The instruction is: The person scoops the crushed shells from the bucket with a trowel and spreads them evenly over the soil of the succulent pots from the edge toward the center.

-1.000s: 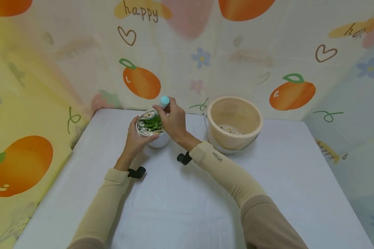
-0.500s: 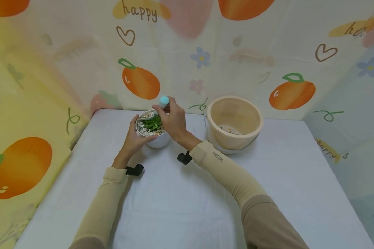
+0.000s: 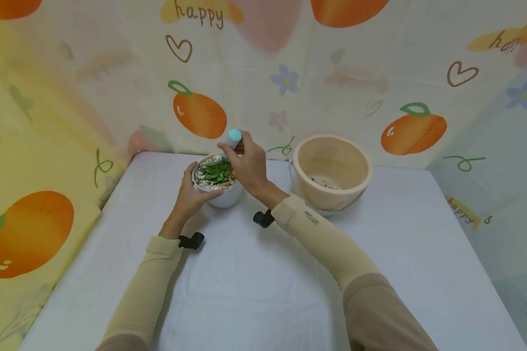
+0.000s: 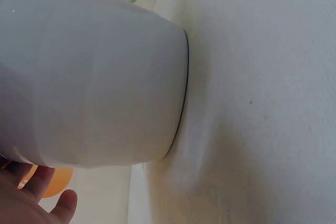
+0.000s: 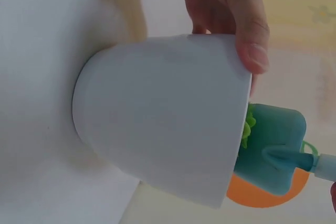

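A white flower pot [image 3: 225,199] stands on the table, holding a green succulent [image 3: 218,173] ringed by pale pebbles [image 3: 202,183]. My left hand [image 3: 191,196] grips the pot's left side, with the thumb along the near rim; the right wrist view shows that thumb [image 5: 255,53] over the rim. In my right hand [image 3: 251,165] is the light blue handle [image 3: 234,138] of a small trowel. Its teal blade [image 5: 281,129] stands over the pot's mouth, right behind the leaves. Only fingertips of the right hand enter the right wrist view.
To the right of the pot stands a larger beige bucket [image 3: 305,187] with some small pebbles [image 3: 325,183] on its bottom. A white cloth covers the table [image 3: 254,287]. A fruit-printed curtain [image 3: 285,117] hangs right behind the table's far edge.
My right hand and the trowel have shifted slightly up and to the right. The left hand keeps its hold on the pot.
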A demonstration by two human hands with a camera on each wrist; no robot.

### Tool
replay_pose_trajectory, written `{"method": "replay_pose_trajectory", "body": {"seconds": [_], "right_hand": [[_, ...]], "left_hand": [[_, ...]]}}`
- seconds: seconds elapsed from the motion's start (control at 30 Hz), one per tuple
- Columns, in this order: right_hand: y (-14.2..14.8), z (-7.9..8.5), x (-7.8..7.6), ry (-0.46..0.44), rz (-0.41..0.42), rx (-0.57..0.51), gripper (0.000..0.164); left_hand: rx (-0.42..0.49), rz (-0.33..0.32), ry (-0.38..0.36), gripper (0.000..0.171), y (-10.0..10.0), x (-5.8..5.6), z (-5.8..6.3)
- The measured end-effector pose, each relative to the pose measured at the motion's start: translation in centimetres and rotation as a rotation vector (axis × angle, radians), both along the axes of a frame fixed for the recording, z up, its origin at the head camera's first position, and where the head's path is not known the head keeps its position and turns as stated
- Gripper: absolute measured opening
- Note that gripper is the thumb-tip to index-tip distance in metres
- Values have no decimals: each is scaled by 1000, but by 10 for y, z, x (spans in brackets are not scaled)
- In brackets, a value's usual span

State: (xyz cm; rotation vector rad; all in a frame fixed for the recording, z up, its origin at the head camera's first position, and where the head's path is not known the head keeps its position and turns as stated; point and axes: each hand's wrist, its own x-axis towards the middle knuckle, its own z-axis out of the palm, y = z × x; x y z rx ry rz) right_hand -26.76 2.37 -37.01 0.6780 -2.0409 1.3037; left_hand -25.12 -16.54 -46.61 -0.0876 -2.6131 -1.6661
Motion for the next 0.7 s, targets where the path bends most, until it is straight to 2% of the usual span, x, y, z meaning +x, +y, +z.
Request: {"method": "replay_pose_trajectory", "body": {"seconds": [0.3, 0.7], "right_hand": [[9, 5, -3, -15, 13, -77, 34], [15, 8, -3, -3, 12, -163, 33]], "left_hand": [[-12, 5, 20, 115, 1, 1, -2], [-7, 4, 3, 116, 0, -1, -4]]}}
